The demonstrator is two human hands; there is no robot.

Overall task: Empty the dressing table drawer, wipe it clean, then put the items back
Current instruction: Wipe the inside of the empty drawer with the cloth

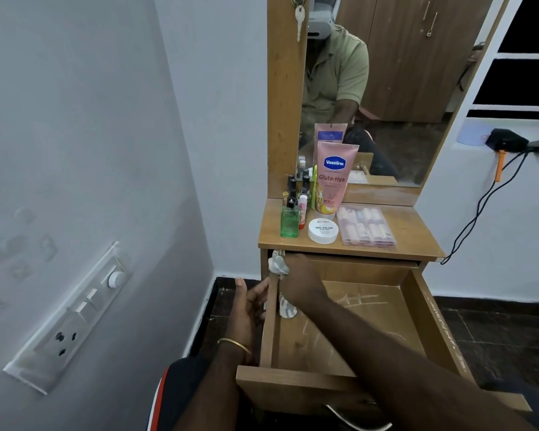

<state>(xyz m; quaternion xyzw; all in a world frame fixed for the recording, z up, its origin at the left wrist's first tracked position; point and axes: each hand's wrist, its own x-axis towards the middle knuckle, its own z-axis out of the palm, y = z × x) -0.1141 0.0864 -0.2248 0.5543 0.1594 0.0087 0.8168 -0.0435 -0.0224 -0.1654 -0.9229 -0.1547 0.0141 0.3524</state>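
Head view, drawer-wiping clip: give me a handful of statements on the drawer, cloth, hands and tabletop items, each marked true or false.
1. The drawer is pulled out and holds no toiletries. True.
2. The right hand holds the cloth at the drawer's back left corner. True.
3. The left hand is inside the drawer, flat on its floor. False: it is outside, against the drawer's left side wall.
4. The pink Vaseline tube lies flat on the tabletop. False: it stands upright in front of the mirror.
5. The white nail polish jar sits on the tabletop between the green bottle and the clear case. True.
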